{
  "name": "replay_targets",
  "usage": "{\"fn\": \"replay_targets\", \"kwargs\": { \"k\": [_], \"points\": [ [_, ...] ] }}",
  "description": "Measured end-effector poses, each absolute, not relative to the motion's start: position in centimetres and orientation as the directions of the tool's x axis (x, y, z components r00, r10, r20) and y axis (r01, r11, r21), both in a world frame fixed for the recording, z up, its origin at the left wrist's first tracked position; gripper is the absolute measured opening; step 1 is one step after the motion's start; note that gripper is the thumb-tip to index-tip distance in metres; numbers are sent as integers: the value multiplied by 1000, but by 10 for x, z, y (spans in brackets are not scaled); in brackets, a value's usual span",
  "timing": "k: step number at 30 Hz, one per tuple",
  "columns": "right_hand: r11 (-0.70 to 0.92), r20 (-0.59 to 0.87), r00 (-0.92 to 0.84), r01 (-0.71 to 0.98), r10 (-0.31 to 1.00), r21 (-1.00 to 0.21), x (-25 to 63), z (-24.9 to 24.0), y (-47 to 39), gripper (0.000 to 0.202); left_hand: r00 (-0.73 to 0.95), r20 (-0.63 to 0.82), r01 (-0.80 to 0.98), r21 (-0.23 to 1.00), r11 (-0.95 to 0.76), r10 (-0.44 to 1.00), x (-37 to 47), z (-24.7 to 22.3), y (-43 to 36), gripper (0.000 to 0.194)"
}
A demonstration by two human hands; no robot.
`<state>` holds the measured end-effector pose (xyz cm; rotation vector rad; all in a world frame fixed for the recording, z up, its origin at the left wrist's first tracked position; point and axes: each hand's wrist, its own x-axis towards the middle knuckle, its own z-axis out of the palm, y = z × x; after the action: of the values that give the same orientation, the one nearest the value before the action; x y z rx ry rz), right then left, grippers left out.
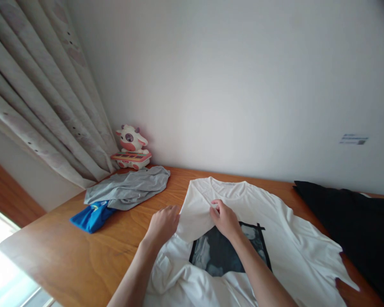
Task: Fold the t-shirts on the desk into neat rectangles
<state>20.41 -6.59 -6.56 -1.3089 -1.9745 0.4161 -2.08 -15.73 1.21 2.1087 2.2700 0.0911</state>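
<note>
A white T-shirt (pixel 288 243) with a dark printed picture lies spread on the wooden table, its neckline toward the wall. One sleeve is folded inward over the front. My left hand (pixel 167 219) is closed on the shirt's left edge, near the fold. Over the chest, my right hand (pixel 223 216) pinches the folded sleeve's fabric just above the print. The lower part of the shirt is bunched up around my forearms.
A grey garment (pixel 128 187) and a blue one (pixel 92 216) lie at the left of the table (pixel 83 256). Behind them sits a cow toy with a keyboard (pixel 132 147). Black clothing (pixel 355 226) lies at the right. A curtain (pixel 45 85) hangs at the left.
</note>
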Motion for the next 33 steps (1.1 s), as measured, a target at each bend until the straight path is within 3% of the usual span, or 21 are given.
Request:
{"fn": "replay_targets", "kwargs": {
  "k": [2,7,11,15,17,20,24,27,33],
  "points": [
    [447,392,-250,689,885,-570,204,-66,-67,24,-117,-15,990,75,118,993,-28,13,-159,25],
    [404,393,-214,761,894,-507,209,-66,-64,24,-30,-45,993,109,35,999,-38,11,-161,32],
    [466,539,-192,771,821,-435,211,-53,-66,25,-45,-5,994,101,45,999,-35,8,-158,29],
    [689,531,-459,598,713,-409,194,-33,-84,10,72,110,992,94,-82,991,-28,4,-155,27],
    [765,473,-601,505,644,-400,181,-28,-97,16,109,121,989,85,-120,987,-26,0,-154,30],
    [798,431,-673,474,601,-372,165,-26,-114,25,104,128,989,92,-116,986,-25,-6,-152,39],
    [773,374,-689,460,621,-438,160,-26,-122,15,96,132,984,137,-114,987,-25,-11,-150,41],
    [742,334,-691,446,641,-501,163,-26,-121,28,146,145,967,186,-172,979,-27,-16,-146,43],
    [776,345,-728,401,592,-486,164,-31,-118,24,310,173,929,154,-337,935,-34,-27,-119,46]
  ]
}}
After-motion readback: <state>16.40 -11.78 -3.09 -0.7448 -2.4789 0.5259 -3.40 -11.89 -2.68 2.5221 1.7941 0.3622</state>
